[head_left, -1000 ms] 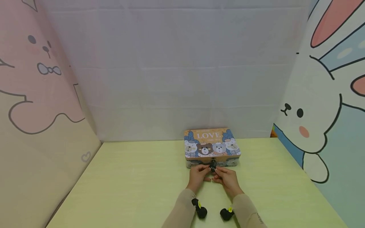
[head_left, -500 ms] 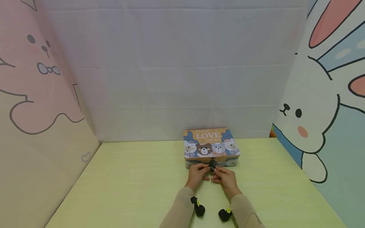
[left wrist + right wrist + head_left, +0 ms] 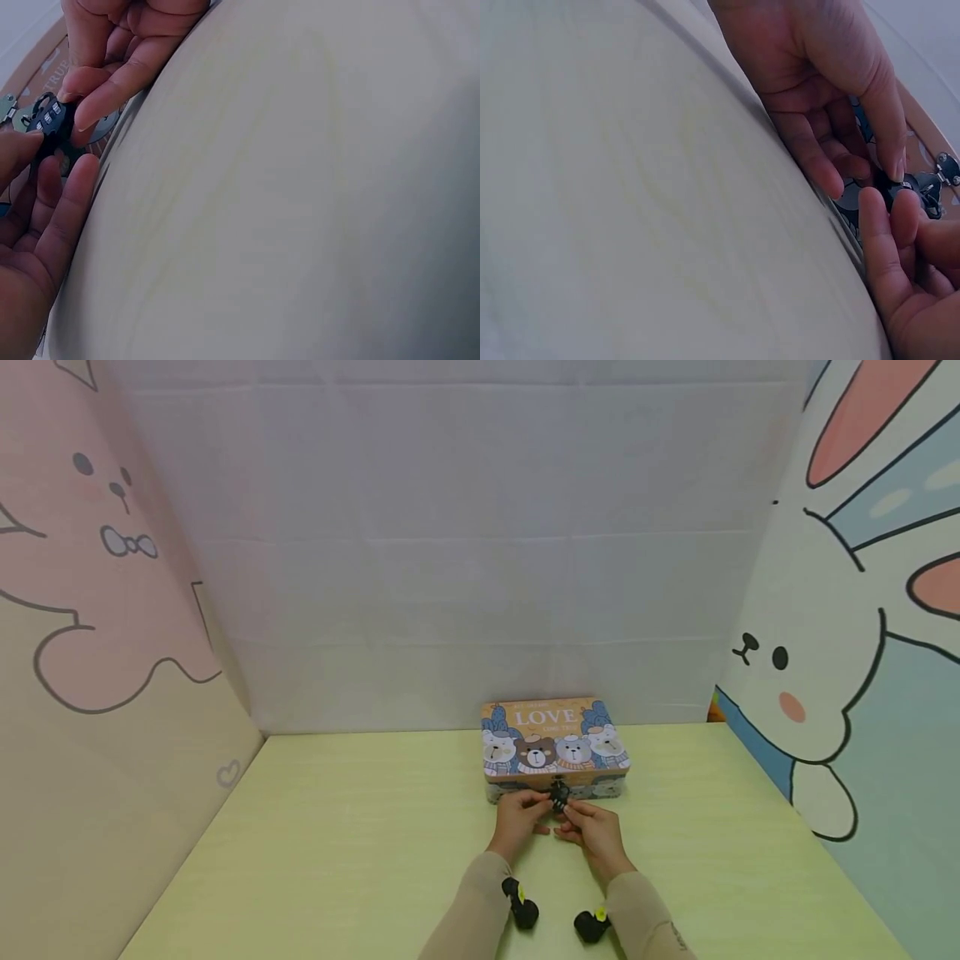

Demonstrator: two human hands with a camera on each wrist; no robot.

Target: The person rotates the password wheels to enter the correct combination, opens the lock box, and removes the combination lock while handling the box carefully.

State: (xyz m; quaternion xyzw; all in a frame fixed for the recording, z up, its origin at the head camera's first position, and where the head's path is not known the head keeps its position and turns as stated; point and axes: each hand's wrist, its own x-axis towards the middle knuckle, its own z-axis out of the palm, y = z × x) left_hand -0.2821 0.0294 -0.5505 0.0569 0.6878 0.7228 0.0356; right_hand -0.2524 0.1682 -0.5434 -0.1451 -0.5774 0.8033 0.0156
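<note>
A black combination padlock [image 3: 558, 795] hangs at the metal clasp [image 3: 946, 171] on the front of a box [image 3: 555, 752] with bears and the word LOVE on its lid. White number dials show on the padlock [image 3: 52, 116] in the left wrist view. My left hand [image 3: 516, 820] pinches the padlock from the left with thumb and fingers. From the right, my right hand [image 3: 597, 833] pinches its other side. Both hands are close together just in front of the box, whose lid is down. Fingers partly hide the padlock in the right wrist view.
The box stands on a pale yellow-green table [image 3: 337, 835], near the white back sheet [image 3: 420, 568]. Cartoon-printed panels close off the left and right sides. Black wrist devices [image 3: 522, 906] are worn at both sleeves.
Both hands stay at the padlock with almost no movement. The whole head view has shifted slightly, so the scene sits a little further left than before.
</note>
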